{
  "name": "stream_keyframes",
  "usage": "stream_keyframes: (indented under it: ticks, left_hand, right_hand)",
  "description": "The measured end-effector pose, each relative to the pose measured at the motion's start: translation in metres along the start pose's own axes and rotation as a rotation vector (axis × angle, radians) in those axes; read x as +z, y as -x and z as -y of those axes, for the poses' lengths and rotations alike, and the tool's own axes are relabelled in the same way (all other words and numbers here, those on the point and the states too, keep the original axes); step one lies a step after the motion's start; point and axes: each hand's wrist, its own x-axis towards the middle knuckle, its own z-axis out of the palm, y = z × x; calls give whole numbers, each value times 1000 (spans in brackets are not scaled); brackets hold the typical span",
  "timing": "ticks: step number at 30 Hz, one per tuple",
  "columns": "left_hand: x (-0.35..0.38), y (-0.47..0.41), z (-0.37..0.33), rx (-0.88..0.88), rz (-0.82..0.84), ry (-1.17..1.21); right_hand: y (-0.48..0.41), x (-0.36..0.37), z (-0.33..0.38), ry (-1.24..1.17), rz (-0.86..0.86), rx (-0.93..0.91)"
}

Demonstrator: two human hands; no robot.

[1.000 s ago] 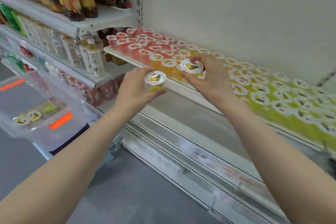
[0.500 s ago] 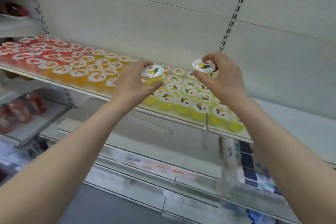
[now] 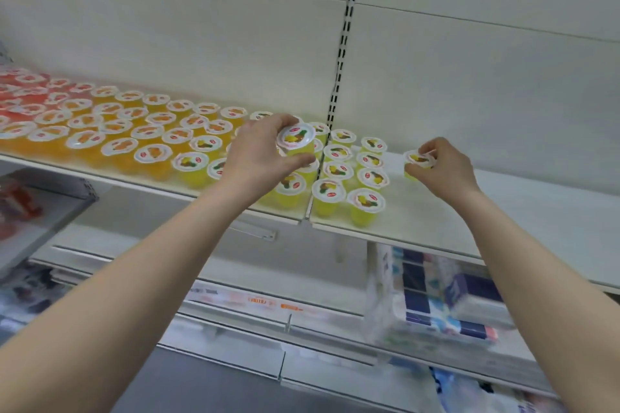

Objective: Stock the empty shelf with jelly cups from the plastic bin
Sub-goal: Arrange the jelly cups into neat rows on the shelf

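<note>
Jelly cups [image 3: 330,189] stand in rows on the shelf [image 3: 469,221], and one more is in each hand. Nearest, two bare forearms reach up from the bottom edge. Between them, lower down, runs a blurred price rail [image 3: 268,302]. To its right lie wrapped packs [image 3: 436,298] in blue and white.

Farther up, the left hand [image 3: 255,157] grips a yellow cup [image 3: 295,141] from the side, lid up. The thumb is against its near wall and the fingers [image 3: 280,121] are curled over the far rim. This cup hangs just above the standing ones, left of the seam between two shelf boards.

The right hand [image 3: 446,171] pinches a second cup [image 3: 417,161], also yellow. Its fingers are curled on the lid rim and the thumb sits low on the wall. That cup is over the white board just right of the last standing column. Whether it touches the shelf I cannot tell.

On the shelf, yellow ones flank the seam. Orange cups [image 3: 117,147] spread to the left, and red cups [image 3: 20,90] lie at the far left edge. All stand upright with printed lids up, close together.

Farthest is the white back wall [image 3: 201,43]. A slotted upright [image 3: 342,54] rises behind the seam.
</note>
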Motion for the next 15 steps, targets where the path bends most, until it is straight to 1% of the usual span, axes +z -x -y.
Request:
stream_keyframes:
  ticks: [6, 15]
  left_hand:
    - [6, -10, -2, 24, -6, -127]
    - [23, -27, -19, 1, 1, -117]
  right_hand:
    - [-29, 26, -19, -17, 51, -10]
    - [-61, 40, -30, -27, 59, -70]
